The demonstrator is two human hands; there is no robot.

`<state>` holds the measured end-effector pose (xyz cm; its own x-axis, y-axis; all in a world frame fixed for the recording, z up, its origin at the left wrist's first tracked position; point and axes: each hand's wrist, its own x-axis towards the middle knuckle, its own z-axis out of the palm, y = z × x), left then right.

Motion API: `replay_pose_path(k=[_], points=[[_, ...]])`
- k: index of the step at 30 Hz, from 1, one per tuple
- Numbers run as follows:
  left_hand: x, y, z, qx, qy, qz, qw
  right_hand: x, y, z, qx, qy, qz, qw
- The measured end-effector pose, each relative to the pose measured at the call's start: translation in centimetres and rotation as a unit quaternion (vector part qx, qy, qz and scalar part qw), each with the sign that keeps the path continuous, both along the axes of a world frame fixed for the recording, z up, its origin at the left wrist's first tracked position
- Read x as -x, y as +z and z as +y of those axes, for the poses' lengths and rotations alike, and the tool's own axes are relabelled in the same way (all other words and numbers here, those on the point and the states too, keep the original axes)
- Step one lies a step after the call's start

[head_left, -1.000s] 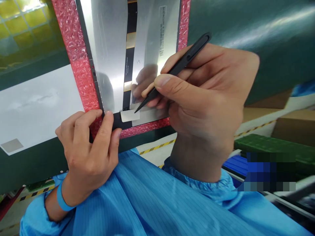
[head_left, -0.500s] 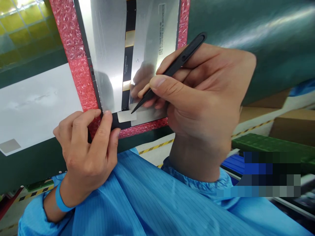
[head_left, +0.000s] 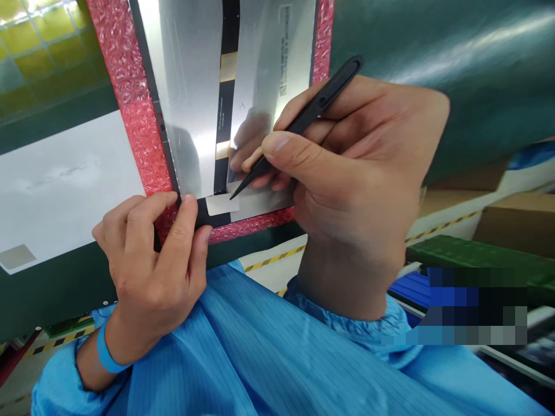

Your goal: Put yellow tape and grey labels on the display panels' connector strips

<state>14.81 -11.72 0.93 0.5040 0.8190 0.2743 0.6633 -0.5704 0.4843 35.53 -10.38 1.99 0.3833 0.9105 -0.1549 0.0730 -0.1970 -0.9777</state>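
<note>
Surface: a dark green mat (head_left: 433, 52) fills the upper right of the frame and runs under the work; a pale sheet (head_left: 65, 185) lies on it at left, with a small grey square (head_left: 16, 256) at its lower left corner.
Room: at upper left a yellow-green grid (head_left: 39, 52) reflects light; at lower right, past the mat's edge, lie brown cartons (head_left: 515, 219), a green tray (head_left: 477, 260) and yellow-black floor tape (head_left: 273, 259).
Panel: a silver panel (head_left: 186, 86) rests on red bubble wrap (head_left: 130, 98) in the upper centre, a black strip (head_left: 228, 98) with gold patches running down its middle.
Label: a small white label (head_left: 221, 204) sits on the panel's lower edge, at the foot of the black strip.
Right hand: the right hand (head_left: 359, 173) pinches black tweezers (head_left: 303, 118) between thumb and fingers like a pen, tips touching the label's upper right corner.
Left hand: the left hand (head_left: 151, 266) is curled closed over the panel's lower left corner, thumb and forefinger pressing on wrap and frame just left of the label; a blue wristband (head_left: 106, 352) circles the wrist.
Edges: the wrap's lower border (head_left: 255, 224) lies close to the mat's near edge, just above the blue sleeves (head_left: 243, 352).
Open room: bare mat spreads to the right of the panel, above the right hand; the pale sheet borders the wrap at left.
</note>
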Motion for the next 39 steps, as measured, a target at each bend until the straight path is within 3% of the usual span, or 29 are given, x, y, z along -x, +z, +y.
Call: replay_pose_path(k=[14, 39], points=[[-0.13, 0.35, -0.25, 0.007, -0.002, -0.002, 1.0, -0.03, 0.15, 0.02, 0.027, 0.002, -0.01, 1.0], [-0.31, 0.38, -0.29, 0.014, -0.009, 0.031, 0.999, 0.01, -0.54, 0.0, -0.038, -0.005, 0.026, 0.999]])
